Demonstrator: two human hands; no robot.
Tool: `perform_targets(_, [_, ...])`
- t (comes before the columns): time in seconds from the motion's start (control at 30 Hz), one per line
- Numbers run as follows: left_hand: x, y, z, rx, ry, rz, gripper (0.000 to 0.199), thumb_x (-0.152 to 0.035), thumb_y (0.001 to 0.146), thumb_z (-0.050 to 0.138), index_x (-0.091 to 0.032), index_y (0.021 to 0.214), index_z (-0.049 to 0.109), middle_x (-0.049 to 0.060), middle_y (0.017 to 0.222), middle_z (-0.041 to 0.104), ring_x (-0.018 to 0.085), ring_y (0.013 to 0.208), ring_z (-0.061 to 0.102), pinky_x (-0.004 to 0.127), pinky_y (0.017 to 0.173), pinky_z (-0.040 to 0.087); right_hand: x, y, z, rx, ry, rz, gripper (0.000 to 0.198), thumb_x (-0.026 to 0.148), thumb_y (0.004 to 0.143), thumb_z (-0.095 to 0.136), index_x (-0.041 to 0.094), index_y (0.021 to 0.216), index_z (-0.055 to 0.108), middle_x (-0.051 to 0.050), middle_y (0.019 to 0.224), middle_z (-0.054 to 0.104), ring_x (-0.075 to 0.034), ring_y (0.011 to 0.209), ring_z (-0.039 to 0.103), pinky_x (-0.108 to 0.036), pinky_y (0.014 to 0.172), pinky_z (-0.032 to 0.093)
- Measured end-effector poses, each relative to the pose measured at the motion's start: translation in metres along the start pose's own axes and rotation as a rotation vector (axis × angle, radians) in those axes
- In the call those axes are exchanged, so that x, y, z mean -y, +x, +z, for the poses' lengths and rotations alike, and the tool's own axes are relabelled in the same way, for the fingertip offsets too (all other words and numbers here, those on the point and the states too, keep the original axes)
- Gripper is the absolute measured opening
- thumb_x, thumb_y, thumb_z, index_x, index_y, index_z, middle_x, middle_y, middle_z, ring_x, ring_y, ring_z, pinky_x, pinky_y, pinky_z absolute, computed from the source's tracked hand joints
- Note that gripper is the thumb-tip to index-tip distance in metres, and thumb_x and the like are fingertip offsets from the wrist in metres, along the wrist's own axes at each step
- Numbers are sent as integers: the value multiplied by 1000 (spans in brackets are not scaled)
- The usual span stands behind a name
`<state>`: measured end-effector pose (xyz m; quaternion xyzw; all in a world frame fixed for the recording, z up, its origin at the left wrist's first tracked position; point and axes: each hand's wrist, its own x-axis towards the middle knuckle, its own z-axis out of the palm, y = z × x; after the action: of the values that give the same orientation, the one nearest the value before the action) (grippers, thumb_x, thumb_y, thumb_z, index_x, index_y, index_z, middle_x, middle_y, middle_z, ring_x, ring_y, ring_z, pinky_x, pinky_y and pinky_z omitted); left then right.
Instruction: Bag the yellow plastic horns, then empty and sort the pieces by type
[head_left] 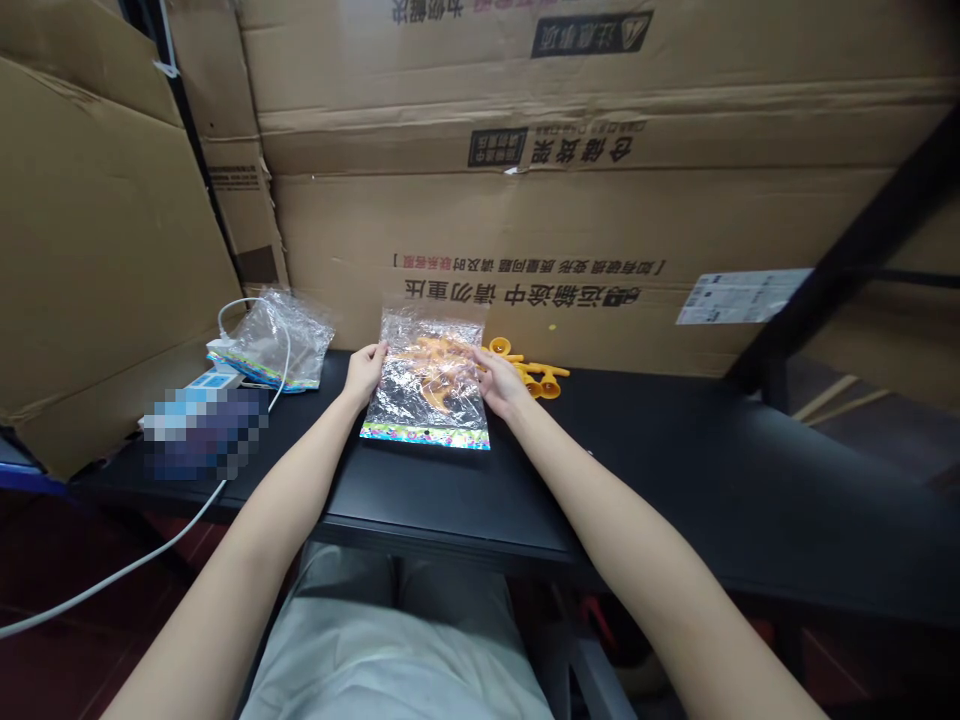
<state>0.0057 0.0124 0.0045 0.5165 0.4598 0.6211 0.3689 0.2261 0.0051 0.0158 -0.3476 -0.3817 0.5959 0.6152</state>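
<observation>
A clear plastic bag (405, 400) with a colourful printed strip along its near edge is held by its two sides above the black tabletop. Inside it lie orange plastic pieces (439, 375), blurred by the shiny film. My left hand (365, 374) pinches the bag's left edge. The right edge is gripped by my right hand (497, 382), whose fingertips rest on the film. Just beyond that hand, several loose orange plastic pieces with round cups (550, 384) lie on the table, partly hidden by the hand.
A pile of similar clear bags (289, 340) lies at the back left, with a white cable (287, 350) running over it and off the table. A pixelated item (206, 430) sits nearby. Cardboard panels (480, 220) wall the back and left; a black metal post (847, 230) slants at right.
</observation>
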Motion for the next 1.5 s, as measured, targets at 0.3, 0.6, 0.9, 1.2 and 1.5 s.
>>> perform_targets(0.3, [-1, 1, -4, 28, -3, -13, 29, -40, 83, 58, -18, 64, 54, -9, 37, 35, 6, 31, 32, 19, 37, 26, 0, 0, -3, 18, -105, 15, 30, 22, 64, 79, 20, 66, 49, 7, 55, 52, -6, 48, 48, -21, 51, 52])
perform_targets(0.6, [3, 5, -6, -60, -47, 17, 22, -34, 82, 61, -18, 68, 57, -9, 40, 38, 5, 33, 32, 18, 38, 23, -3, -2, -5, 133, -153, 62, 27, 28, 62, 81, 18, 69, 57, 5, 57, 55, -6, 47, 48, -19, 48, 46])
perform_targets(0.9, [-1, 5, -6, 49, -117, -156, 33, -50, 86, 50, -18, 87, 59, -6, 37, 47, 9, 28, 43, 19, 35, 25, 0, 4, -9, 37, -73, -55, 24, 26, 64, 79, 18, 67, 56, 7, 58, 54, -3, 40, 43, -17, 40, 40])
perform_targets(1.2, [-5, 5, -12, 359, -222, -485, 65, -74, 81, 33, -15, 86, 61, 9, 67, 68, 15, 46, 61, 26, 45, 48, 12, 6, -8, -257, 146, -259, 21, 20, 78, 67, 21, 70, 47, 6, 64, 60, -10, 56, 64, -21, 54, 56])
perform_targets(1.5, [4, -2, -7, 553, 4, -432, 33, -36, 69, 78, -10, 83, 63, 8, 79, 70, 10, 55, 63, 19, 48, 49, 7, -5, 7, -245, 119, -106, 19, 14, 80, 62, 18, 71, 46, 6, 62, 59, -12, 56, 67, -21, 52, 57])
